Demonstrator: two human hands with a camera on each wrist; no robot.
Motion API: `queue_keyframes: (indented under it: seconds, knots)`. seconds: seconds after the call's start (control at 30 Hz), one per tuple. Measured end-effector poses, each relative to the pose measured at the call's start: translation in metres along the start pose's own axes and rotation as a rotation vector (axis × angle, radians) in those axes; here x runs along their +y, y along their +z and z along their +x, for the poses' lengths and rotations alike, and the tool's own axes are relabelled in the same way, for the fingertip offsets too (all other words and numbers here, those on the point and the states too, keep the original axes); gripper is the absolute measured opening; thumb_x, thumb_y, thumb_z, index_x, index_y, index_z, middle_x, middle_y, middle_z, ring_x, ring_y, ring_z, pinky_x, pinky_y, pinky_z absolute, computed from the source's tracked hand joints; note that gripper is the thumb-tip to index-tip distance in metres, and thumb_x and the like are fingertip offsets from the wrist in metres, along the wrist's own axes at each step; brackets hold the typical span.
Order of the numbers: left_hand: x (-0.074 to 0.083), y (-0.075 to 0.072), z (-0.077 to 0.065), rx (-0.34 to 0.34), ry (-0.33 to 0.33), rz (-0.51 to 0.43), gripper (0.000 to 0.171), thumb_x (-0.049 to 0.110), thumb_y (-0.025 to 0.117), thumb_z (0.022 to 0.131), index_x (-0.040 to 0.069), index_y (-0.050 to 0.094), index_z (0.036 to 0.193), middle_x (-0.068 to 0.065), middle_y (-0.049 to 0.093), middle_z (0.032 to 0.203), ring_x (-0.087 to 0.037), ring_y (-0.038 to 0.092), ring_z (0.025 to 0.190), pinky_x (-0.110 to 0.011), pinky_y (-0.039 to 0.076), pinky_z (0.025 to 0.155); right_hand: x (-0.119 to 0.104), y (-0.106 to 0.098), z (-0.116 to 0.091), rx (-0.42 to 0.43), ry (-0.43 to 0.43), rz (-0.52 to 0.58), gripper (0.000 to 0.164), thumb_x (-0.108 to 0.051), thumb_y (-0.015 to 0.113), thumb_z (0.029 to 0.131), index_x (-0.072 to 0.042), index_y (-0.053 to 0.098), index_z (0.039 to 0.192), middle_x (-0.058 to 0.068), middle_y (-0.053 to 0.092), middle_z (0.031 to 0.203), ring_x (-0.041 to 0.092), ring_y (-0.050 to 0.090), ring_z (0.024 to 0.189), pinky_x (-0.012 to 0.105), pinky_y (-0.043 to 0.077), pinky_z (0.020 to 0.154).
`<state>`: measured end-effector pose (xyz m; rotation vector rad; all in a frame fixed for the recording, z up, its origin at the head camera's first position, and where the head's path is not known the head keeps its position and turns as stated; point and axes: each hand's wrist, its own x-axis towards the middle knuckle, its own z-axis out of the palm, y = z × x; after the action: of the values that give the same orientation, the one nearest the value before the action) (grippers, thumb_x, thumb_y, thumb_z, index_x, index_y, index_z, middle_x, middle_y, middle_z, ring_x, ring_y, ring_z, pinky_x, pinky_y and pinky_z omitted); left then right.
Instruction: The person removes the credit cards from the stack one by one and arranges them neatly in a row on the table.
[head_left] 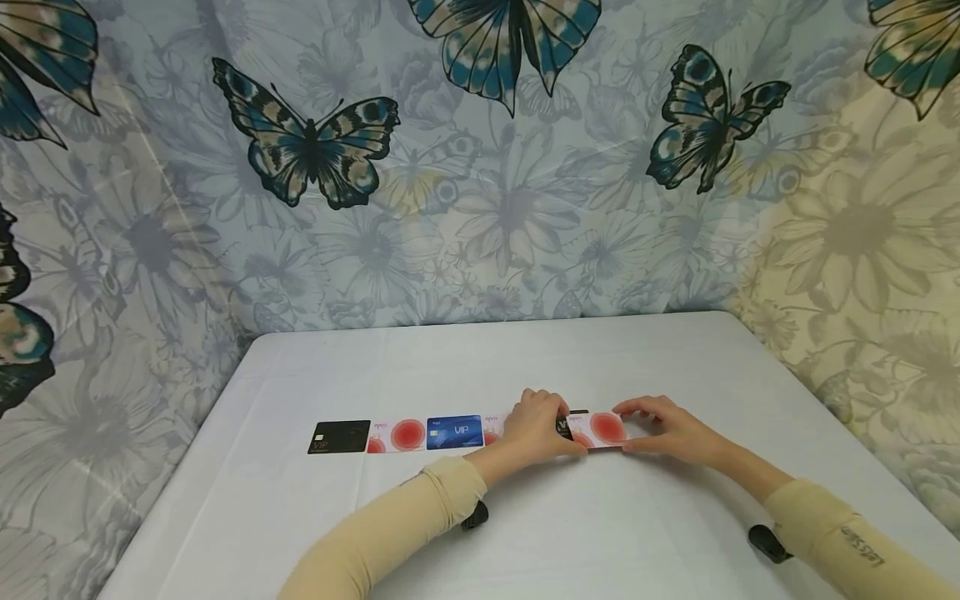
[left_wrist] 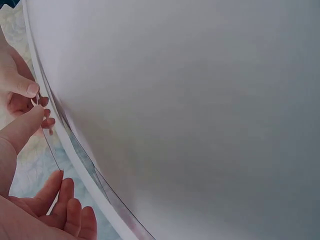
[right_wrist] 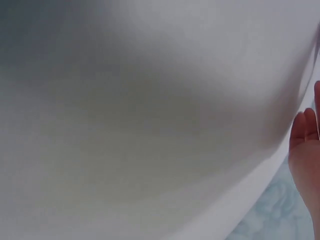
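A flat row of cards runs across the white table. From the left come a black VIP card (head_left: 339,436), a white-and-pink card with red circles (head_left: 408,434) and a blue VIP card (head_left: 453,432). My left hand (head_left: 534,423) arches over the row, covering most of another pink card and part of a black one. At the right end is a pink card with a red circle (head_left: 606,427). Left thumb and fingers hold it near its left side; my right hand (head_left: 670,432) pinches its right side. A thin card edge (left_wrist: 51,148) shows between fingertips in the left wrist view.
The white table (head_left: 420,367) extends in front of and behind the row. Behind it hangs a cloth backdrop with butterflies (head_left: 311,150) and flowers. Black wrist devices (head_left: 768,543) sit under both beige sleeves (head_left: 390,525).
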<state>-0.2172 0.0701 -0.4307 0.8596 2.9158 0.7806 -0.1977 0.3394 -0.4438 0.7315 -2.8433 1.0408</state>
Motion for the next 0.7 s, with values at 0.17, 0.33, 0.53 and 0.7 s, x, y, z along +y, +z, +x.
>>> queue_keyframes:
  seconds: [0.17,0.33,0.53,0.7]
  knots:
    - [0.012,0.007,0.012,-0.007,-0.010,0.041,0.052,0.052,0.084,0.070,0.017,0.065,0.103,0.004,0.058,0.099,-0.015,0.045,0.097,-0.027,0.041,0.081,0.011,-0.009,-0.005,0.009,0.005,-0.014,0.049,-0.029,0.082,0.080,-0.013,0.064,0.123,-0.001,0.062,0.116,0.020,0.047,0.102,0.029,0.041,0.085]
    - [0.021,0.014,0.023,-0.022,-0.054,0.063,0.051,0.054,0.082,0.071,0.020,0.065,0.105,0.005,0.057,0.104,-0.015,0.044,0.103,-0.027,0.040,0.082,0.017,-0.017,-0.008,0.027,-0.023,-0.035,0.047,-0.025,0.082,0.080,-0.012,0.065,0.121,0.001,0.063,0.115,0.019,0.047,0.101,0.029,0.041,0.083]
    - [0.025,0.022,0.033,-0.032,-0.096,0.053,0.051,0.055,0.082,0.070,0.023,0.065,0.107,0.007,0.057,0.106,-0.014,0.043,0.105,-0.026,0.040,0.083,0.026,-0.024,-0.007,0.030,-0.038,-0.044,0.046,-0.020,0.083,0.078,-0.010,0.066,0.119,0.003,0.064,0.113,0.020,0.046,0.099,0.029,0.040,0.081]
    - [0.025,0.028,0.037,-0.043,-0.106,0.027,0.050,0.052,0.082,0.071,0.022,0.065,0.107,0.007,0.055,0.103,-0.012,0.041,0.100,-0.026,0.038,0.082,0.032,-0.026,-0.005,0.009,-0.029,-0.052,0.046,-0.023,0.083,0.079,-0.012,0.065,0.120,0.003,0.064,0.116,0.019,0.046,0.102,0.031,0.041,0.082]
